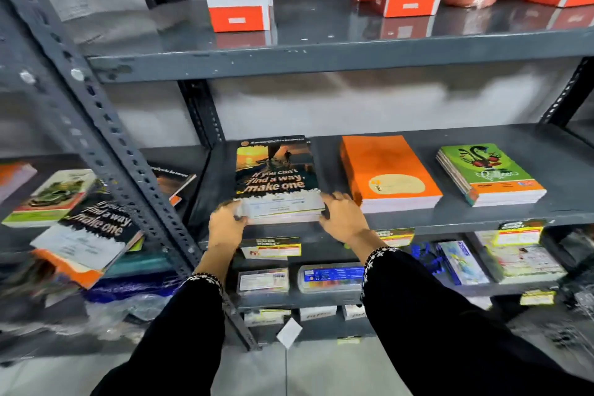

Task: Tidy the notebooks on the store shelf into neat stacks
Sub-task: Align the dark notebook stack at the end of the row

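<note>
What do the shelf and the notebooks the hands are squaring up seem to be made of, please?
The shelf looks like grey painted metal: slotted, perforated uprights, chipped paint and a dull sheen. The notebooks held between the left hand and right hand look like paper, with a glossy printed card cover and white page edges showing at the front.
</note>
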The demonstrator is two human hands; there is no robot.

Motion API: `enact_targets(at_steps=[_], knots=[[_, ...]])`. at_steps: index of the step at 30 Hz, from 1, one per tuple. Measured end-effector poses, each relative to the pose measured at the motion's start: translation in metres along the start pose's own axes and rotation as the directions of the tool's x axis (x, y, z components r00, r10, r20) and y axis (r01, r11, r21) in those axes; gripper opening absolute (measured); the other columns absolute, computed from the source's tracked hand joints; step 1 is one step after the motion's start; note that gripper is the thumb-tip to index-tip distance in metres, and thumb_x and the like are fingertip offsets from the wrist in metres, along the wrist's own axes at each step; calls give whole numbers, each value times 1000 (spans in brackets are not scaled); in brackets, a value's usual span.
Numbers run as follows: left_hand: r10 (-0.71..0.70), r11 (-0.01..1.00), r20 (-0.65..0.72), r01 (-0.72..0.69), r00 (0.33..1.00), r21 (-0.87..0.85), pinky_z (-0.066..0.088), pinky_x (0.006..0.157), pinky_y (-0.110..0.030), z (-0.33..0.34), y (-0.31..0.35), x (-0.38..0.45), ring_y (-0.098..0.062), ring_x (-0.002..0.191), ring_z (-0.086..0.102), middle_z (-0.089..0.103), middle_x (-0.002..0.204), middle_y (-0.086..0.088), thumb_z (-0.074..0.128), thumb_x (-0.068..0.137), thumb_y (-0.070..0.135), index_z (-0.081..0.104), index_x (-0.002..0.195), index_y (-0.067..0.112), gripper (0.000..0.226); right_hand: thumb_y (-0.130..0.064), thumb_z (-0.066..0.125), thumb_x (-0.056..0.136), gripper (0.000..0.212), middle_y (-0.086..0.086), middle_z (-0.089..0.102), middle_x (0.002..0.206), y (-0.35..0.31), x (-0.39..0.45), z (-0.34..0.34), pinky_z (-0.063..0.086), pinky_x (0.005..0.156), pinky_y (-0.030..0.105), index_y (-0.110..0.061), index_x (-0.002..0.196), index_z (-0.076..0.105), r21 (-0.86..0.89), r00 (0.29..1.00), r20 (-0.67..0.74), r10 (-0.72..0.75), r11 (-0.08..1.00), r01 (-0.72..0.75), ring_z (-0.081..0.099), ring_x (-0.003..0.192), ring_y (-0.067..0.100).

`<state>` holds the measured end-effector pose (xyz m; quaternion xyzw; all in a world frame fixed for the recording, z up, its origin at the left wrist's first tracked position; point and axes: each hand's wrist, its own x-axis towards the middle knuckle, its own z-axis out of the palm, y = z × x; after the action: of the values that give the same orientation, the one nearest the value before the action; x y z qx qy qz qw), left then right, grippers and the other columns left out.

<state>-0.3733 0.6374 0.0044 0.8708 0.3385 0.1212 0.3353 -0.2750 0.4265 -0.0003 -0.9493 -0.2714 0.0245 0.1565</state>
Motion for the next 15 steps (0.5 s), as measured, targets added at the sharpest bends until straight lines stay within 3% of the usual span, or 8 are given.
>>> enact_targets(at_steps=[5,15], knots=[[90,995,16,-91,996,45,47,92,-34,-3,-19,10,-34,113,59,64,123,-19,57,89,-1,65,120,8,33,-17,49,94,40,16,55,131,-10,5,7,43,105,39,-6,132,52,-42,999,13,33,999,-32,46,125,31],[69,997,20,-68,997,-30,51,95,-34,-8,-25,30,-32,106,64,67,118,-17,63,85,-3,69,112,4,29,-3,47,94,27,18,63,116,-18,13,9,50,92,36,-1,116,63,-75,998,5,60,995,-59,56,113,30]])
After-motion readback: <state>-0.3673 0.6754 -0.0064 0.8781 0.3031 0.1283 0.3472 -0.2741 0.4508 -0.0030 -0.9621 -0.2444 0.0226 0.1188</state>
